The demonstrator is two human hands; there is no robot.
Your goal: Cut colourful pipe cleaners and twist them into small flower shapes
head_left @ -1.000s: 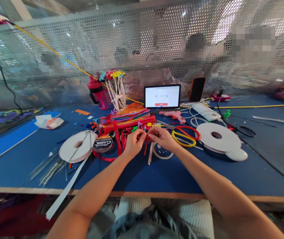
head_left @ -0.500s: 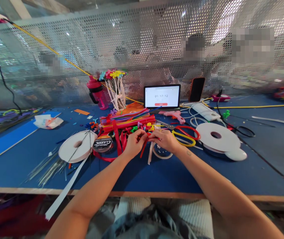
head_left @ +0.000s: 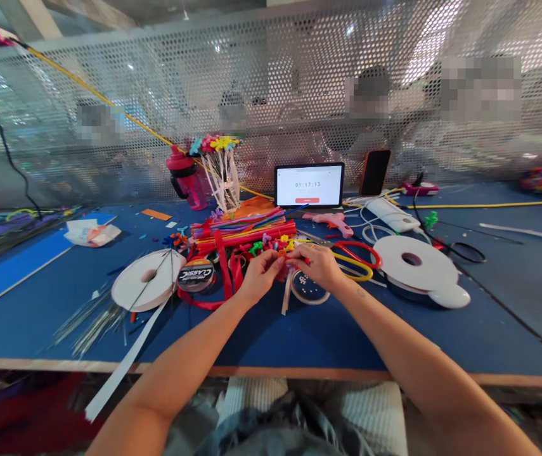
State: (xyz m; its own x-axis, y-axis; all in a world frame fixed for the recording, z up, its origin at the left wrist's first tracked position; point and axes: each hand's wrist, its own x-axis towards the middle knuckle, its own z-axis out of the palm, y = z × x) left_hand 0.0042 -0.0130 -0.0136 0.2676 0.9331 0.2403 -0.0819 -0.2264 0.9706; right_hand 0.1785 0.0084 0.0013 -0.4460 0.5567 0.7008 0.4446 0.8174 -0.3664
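Note:
Over the middle of the table, my left hand (head_left: pixel 260 276) and my right hand (head_left: pixel 319 266) almost meet, each pinching a red pipe cleaner (head_left: pixel 282 253) between closed fingertips. Much of it is hidden by the fingers. Just beyond them lies a bundle of coloured pipe cleaners (head_left: pixel 242 232), red on top. Small bent coloured pieces (head_left: pixel 286 240) are scattered in front of that bundle. Under my right hand is a ring-shaped dish (head_left: pixel 309 300) with small white beads. Beside it hangs a pale ribbon strip (head_left: pixel 286 297).
Scissors with red and yellow handles (head_left: pixel 359 269) lie right of my right hand. White ribbon spools (head_left: pixel 144 288) (head_left: pixel 423 256) flank the workspace. Behind stand a pink bottle (head_left: pixel 189 180), pipe-cleaner flowers (head_left: pixel 223 164), a tablet (head_left: pixel 309 185) and a pink glue gun (head_left: pixel 330 221). Thin wires (head_left: pixel 97 329) lie left.
The long red end that hung below my fingers is no longer visible there; a short red end now shows by my right fingers. Both hands stay in nearly the same place.

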